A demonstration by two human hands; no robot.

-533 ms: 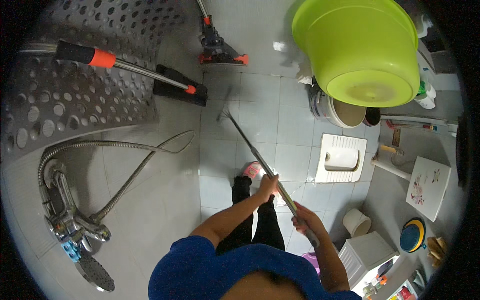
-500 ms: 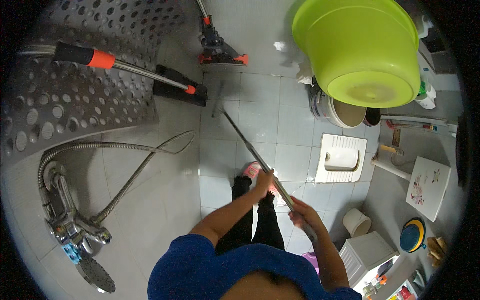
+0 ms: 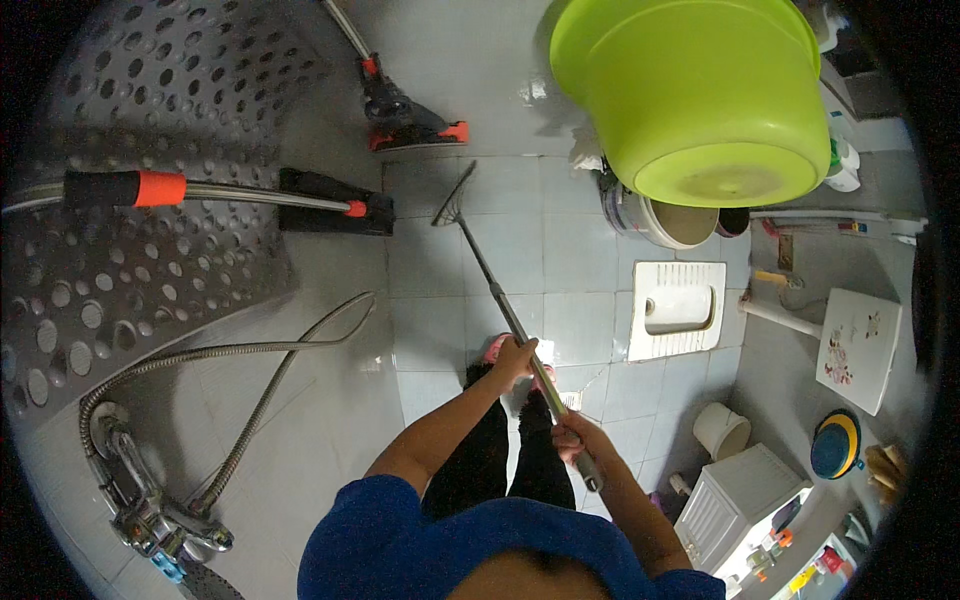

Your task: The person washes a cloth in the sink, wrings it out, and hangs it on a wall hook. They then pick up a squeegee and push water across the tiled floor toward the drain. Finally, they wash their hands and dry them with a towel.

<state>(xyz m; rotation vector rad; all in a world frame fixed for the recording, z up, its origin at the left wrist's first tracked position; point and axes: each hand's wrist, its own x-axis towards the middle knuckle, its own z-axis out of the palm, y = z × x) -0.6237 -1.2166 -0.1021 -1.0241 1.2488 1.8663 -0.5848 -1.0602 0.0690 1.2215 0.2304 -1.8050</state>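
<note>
A long-handled floor squeegee slants across my body, its narrow dark head on the grey floor tiles near the far wall. My left hand is closed round the middle of the pole, above my pink shoes. Lower down, my right hand grips the pole close to its end, which sticks out below that hand.
A squat toilet is set in the floor at right. A green basin hangs over a bucket. Two orange-and-black mops stand at left, near a shower hose. A white cabinet is at lower right.
The squeegee head has come into sharper view, blurred by motion before. My right hand has shifted left along with the pole's lower end. The whole view has turned slightly.
</note>
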